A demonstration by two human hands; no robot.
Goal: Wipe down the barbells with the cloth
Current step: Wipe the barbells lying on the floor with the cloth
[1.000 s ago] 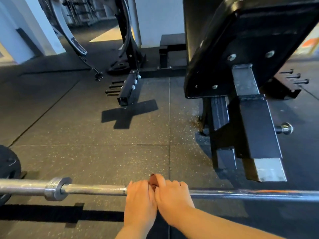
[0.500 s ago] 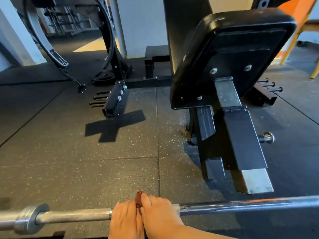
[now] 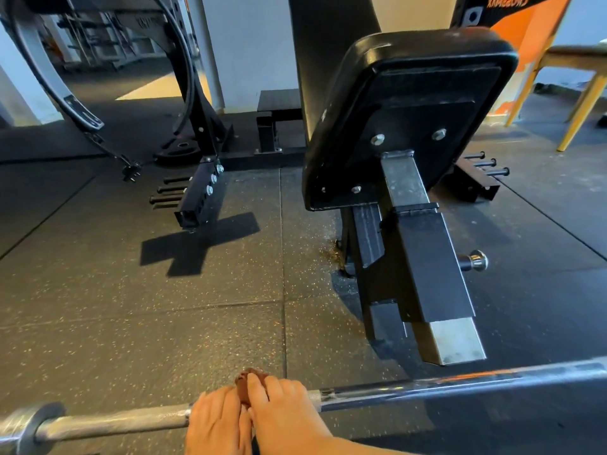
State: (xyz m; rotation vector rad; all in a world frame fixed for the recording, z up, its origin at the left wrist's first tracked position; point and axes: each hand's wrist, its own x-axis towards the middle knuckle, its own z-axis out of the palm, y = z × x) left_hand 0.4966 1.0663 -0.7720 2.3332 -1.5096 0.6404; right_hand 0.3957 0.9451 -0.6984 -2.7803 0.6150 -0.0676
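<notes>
A long steel barbell (image 3: 427,387) runs across the bottom of the view, its collar (image 3: 31,425) at the far left. My left hand (image 3: 215,421) and my right hand (image 3: 284,408) sit side by side on the shaft, fingers curled over it. A small brown cloth (image 3: 244,382) shows between them, bunched against the bar under my fingers; most of it is hidden by my hands.
A black padded bench (image 3: 410,119) on a steel post (image 3: 427,264) stands just beyond the bar to the right. A black rack foot with pegs (image 3: 197,198) lies at the left. Yellow chair legs (image 3: 578,103) show at the far right. Speckled rubber flooring (image 3: 164,323) lies between.
The view has tilted up, so the bar and both hands now sit lower in the frame. My hands stay together on the cloth and bar, at about the same distance from the collar.
</notes>
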